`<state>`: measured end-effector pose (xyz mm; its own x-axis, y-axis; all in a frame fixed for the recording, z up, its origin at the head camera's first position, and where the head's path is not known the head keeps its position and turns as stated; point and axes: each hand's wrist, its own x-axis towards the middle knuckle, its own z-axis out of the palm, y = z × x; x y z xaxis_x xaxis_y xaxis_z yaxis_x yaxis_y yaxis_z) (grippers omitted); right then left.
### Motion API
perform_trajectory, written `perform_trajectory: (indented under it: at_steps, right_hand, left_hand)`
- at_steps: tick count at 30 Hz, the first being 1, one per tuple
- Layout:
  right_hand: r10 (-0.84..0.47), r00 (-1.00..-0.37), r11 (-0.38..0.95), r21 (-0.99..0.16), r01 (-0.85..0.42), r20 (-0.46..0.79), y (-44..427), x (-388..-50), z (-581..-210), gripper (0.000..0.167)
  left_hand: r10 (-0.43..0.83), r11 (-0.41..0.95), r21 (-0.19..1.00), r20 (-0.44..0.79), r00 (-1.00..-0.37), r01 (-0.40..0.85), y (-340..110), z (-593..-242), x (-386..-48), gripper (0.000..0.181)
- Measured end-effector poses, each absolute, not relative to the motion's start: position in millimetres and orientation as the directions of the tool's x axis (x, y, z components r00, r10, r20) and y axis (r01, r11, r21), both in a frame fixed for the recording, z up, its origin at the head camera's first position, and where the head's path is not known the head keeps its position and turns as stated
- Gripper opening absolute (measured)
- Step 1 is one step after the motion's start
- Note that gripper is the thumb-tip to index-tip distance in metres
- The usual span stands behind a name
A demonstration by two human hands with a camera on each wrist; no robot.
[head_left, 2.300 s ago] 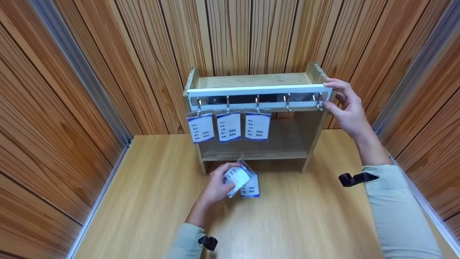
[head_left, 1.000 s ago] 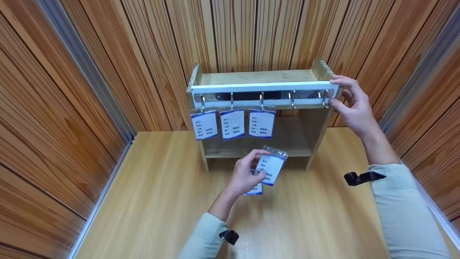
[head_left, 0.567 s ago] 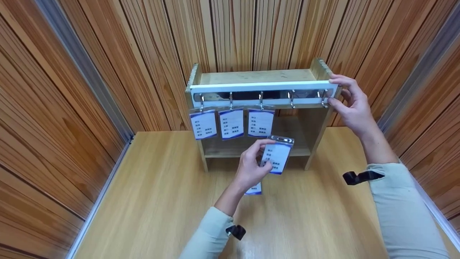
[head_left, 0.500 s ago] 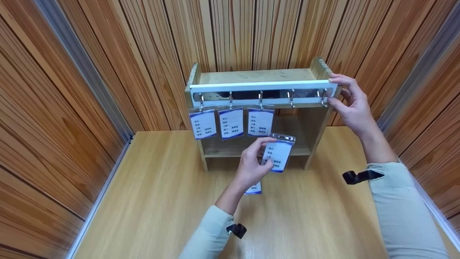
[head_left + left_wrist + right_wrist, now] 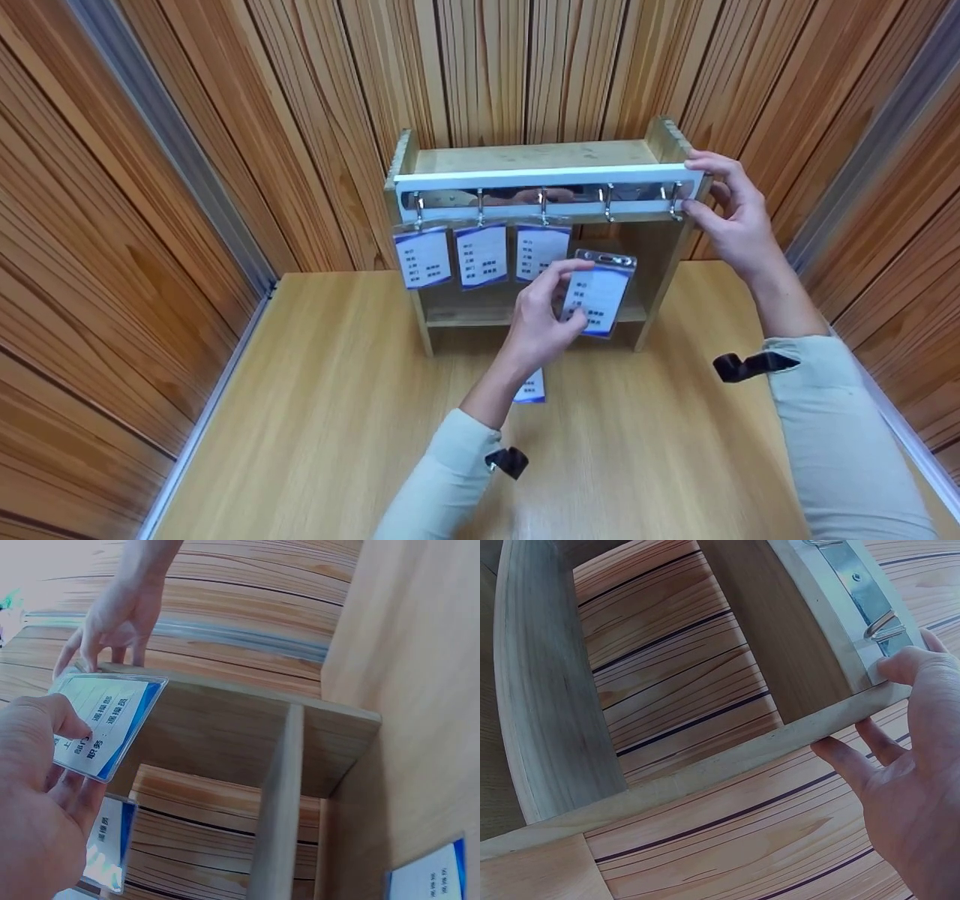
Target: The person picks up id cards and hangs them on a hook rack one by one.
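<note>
Blue and white under clear plastic, a rectangular ID badge (image 5: 606, 289) is pinched between the thumb and fingers of the left hand (image 5: 541, 322), its slotted top edge standing just above the grip. To that grip's upper left, three matching badges (image 5: 481, 256) are hung from shiny metal hooks (image 5: 609, 202), and below it another badge (image 5: 531, 388) is laid on the wood-grained table (image 5: 337, 405). Right of the grip, the end of a white hook rail (image 5: 540, 178) is clasped by the right hand (image 5: 733, 214) along a pale wooden shelf (image 5: 532, 156).
</note>
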<state>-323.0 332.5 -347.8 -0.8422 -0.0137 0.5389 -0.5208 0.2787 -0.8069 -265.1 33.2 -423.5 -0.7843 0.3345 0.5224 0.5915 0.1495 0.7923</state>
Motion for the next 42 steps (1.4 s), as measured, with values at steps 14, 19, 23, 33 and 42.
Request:
perform_trajectory:
  at_steps: [14, 19, 23, 33, 42]
  right_hand:
    - [-0.015, -0.844, 0.293, -0.805, -0.517, 0.536, 332.7, -323.2, -348.2, 0.048]
    - [-0.014, -0.848, 0.309, -0.805, -0.507, 0.529, 333.2, -323.3, -347.0, 0.048]
    - [-0.010, -0.848, 0.313, -0.804, -0.506, 0.530, 333.6, -323.3, -346.9, 0.049]
    - [-0.016, -0.849, 0.283, -0.812, -0.511, 0.529, 331.6, -323.1, -348.5, 0.048]
    - [-0.018, -0.836, 0.273, -0.801, -0.532, 0.549, 331.1, -323.1, -347.7, 0.047]
  left_hand:
    - [0.324, 0.128, 0.745, 0.592, -0.738, 0.654, 43.0, -405.9, -272.1, 0.058]
    - [0.316, 0.120, 0.737, 0.607, -0.729, 0.665, 47.1, -401.7, -276.6, 0.057]
    - [0.316, 0.112, 0.727, 0.620, -0.718, 0.678, 50.6, -399.9, -281.0, 0.060]
    - [0.301, 0.150, 0.715, 0.624, -0.721, 0.682, 52.4, -398.4, -285.5, 0.067]
    - [0.303, 0.194, 0.727, 0.594, -0.745, 0.659, 54.3, -395.9, -288.9, 0.069]
